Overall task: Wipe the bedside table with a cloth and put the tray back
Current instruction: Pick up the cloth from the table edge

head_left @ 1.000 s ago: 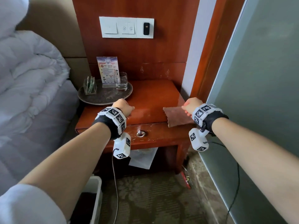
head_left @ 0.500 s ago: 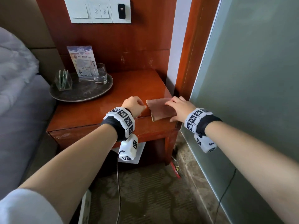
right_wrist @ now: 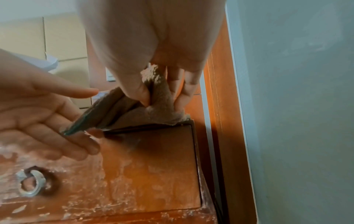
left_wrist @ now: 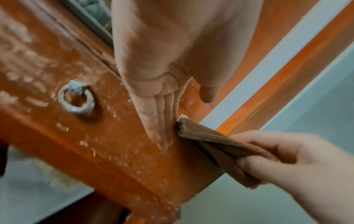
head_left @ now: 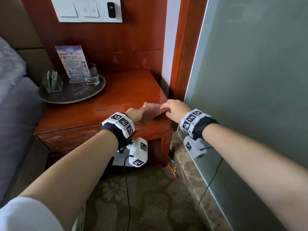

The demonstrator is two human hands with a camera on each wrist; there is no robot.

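Observation:
A brownish cloth (head_left: pixel 154 111) lies at the front right corner of the red wooden bedside table (head_left: pixel 126 95). My right hand (head_left: pixel 171 108) pinches the cloth's right side between thumb and fingers (right_wrist: pixel 143 97) and lifts it into a fold (right_wrist: pixel 114 112). My left hand (head_left: pixel 140 111) is beside it with straight fingers (left_wrist: pixel 153 121) against the cloth's left edge (left_wrist: pixel 206 139) at the table's front lip. The round dark tray (head_left: pixel 75 95) sits at the back left of the table and carries a glass (head_left: pixel 91 74), a sign card (head_left: pixel 73 62) and a clear holder (head_left: pixel 52 82).
The bed (head_left: pixel 15 100) borders the table on the left; a frosted glass wall (head_left: pixel 250 80) and wooden door frame (head_left: pixel 181 55) close the right. A ring pull (left_wrist: pixel 76 100) hangs on the worn drawer front. A switch panel (head_left: pixel 86 10) is on the wall behind.
My left hand has moved right along the front edge and straightened its fingers at the cloth. My right hand has gone from lying flat on the cloth to pinching and lifting it.

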